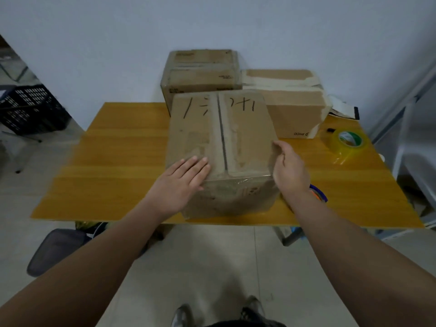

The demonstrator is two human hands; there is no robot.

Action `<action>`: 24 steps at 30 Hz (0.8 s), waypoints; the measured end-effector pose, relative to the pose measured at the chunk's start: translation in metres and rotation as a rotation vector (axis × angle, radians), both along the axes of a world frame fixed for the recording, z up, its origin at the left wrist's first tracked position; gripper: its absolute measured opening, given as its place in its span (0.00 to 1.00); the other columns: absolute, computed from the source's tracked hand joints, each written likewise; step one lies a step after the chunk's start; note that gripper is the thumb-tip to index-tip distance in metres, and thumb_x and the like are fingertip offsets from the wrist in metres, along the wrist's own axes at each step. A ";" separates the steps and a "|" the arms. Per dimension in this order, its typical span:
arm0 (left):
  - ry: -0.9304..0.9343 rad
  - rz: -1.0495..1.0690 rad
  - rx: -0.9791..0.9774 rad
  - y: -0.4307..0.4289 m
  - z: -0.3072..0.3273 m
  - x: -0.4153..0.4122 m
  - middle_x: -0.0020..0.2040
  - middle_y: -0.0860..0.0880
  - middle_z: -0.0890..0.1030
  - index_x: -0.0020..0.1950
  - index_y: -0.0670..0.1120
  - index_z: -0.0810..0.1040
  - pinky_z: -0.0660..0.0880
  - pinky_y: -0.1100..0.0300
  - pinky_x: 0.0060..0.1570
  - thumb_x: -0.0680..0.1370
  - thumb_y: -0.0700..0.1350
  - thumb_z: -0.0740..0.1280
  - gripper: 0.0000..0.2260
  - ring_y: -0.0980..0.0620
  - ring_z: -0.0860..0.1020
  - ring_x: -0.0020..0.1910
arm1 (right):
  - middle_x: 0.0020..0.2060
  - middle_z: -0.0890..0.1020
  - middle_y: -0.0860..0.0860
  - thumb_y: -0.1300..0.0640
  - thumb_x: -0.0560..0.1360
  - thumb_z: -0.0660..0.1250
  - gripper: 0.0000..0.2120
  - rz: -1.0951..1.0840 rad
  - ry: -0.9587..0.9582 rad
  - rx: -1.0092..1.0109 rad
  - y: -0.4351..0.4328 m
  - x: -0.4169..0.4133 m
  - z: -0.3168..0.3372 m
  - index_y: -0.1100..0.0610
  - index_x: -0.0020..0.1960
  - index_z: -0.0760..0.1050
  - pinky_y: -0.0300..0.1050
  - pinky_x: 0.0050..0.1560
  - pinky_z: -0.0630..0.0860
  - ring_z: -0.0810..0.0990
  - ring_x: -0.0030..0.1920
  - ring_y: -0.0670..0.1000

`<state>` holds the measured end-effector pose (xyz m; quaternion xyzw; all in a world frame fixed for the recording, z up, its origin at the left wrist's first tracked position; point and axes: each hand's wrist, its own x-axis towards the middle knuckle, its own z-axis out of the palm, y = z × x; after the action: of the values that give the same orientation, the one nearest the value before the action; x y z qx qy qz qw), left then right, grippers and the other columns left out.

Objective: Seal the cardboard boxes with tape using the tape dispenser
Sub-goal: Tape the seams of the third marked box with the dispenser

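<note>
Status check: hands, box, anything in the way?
Left hand flat on front box top; right hand against its right edge. Tape roll lies apart, far right. Nothing blocking.

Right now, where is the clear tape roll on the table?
In the head view, the clear tape roll sits on the right side of the yellow table, just right of the PICO-marked box and beyond the right hand.

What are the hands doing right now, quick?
Left hand: open, flat on top of the front box.
Right hand: touches that box's right edge; grip cannot be told.
</note>
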<state>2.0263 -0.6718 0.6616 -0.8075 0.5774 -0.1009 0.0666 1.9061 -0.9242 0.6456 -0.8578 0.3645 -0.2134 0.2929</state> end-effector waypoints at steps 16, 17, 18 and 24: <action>0.037 -0.375 0.189 0.031 0.028 0.080 0.77 0.53 0.54 0.76 0.54 0.50 0.32 0.59 0.69 0.79 0.53 0.60 0.28 0.55 0.46 0.75 | 0.75 0.35 0.61 0.50 0.79 0.60 0.42 -0.263 0.040 0.270 0.160 0.028 0.029 0.63 0.75 0.33 0.45 0.70 0.36 0.35 0.75 0.58; 0.062 -0.446 0.148 0.035 0.028 0.069 0.76 0.52 0.59 0.75 0.52 0.57 0.35 0.59 0.70 0.78 0.54 0.62 0.28 0.54 0.51 0.75 | 0.75 0.35 0.60 0.51 0.80 0.59 0.40 -0.259 0.006 0.286 0.173 0.029 0.026 0.64 0.75 0.34 0.45 0.70 0.37 0.35 0.75 0.57; 0.076 -0.513 0.091 0.043 0.026 0.056 0.73 0.50 0.65 0.73 0.49 0.65 0.42 0.55 0.72 0.76 0.55 0.66 0.27 0.51 0.58 0.74 | 0.75 0.36 0.60 0.53 0.80 0.58 0.38 -0.264 -0.022 0.282 0.183 0.028 0.023 0.65 0.75 0.34 0.45 0.71 0.38 0.36 0.75 0.57; 0.264 -0.381 -0.200 0.059 0.010 -0.003 0.64 0.50 0.76 0.61 0.48 0.78 0.68 0.53 0.62 0.69 0.61 0.70 0.26 0.49 0.74 0.63 | 0.77 0.52 0.55 0.59 0.81 0.56 0.29 -0.183 -0.124 0.282 0.201 0.005 0.016 0.59 0.77 0.47 0.39 0.72 0.47 0.51 0.76 0.52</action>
<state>2.0235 -0.6125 0.6714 -0.6928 0.7100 -0.0617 -0.1099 1.9110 -0.7231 0.6620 -0.7565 0.4487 -0.2386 0.4117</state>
